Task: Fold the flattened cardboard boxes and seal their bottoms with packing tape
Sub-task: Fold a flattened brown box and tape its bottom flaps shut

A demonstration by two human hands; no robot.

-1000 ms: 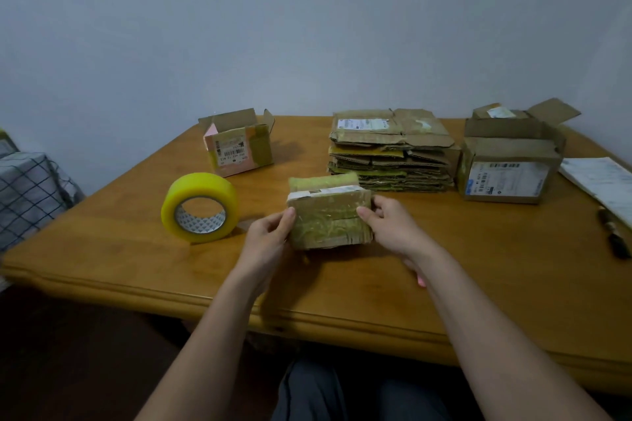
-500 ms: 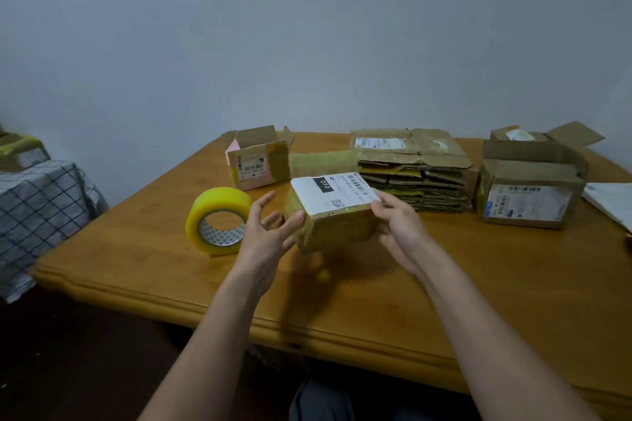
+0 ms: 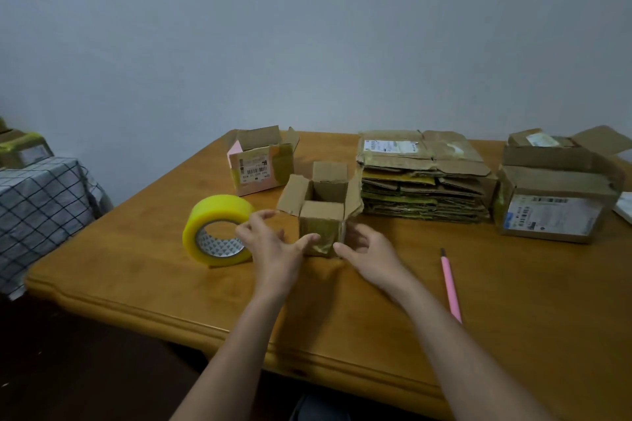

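A small cardboard box (image 3: pixel 321 219) stands upright on the wooden table (image 3: pixel 513 325), its top flaps spread open and yellowish tape on its front face. My left hand (image 3: pixel 273 246) is at its lower left; the thumb touches the front face and the fingers are spread away from it. My right hand (image 3: pixel 369 249) sits at the lower right corner, thumb and loosely bent fingers against the box. A yellow roll of packing tape (image 3: pixel 215 215) stands on edge just left of my left hand. Behind the box lies a stack of flattened boxes (image 3: pixel 424 188).
A folded pink-sided box (image 3: pixel 260 164) stands open at the back left and a larger open box (image 3: pixel 554 212) at the far right. A pink pen (image 3: pixel 450 287) lies right of my right arm. A checked cloth (image 3: pixel 41 208) covers furniture beyond the table's left edge.
The small box was turned in both hands from bottom-up, label showing, to upright and now rests on the table with its flaps open. My fingers have loosened from its sides.
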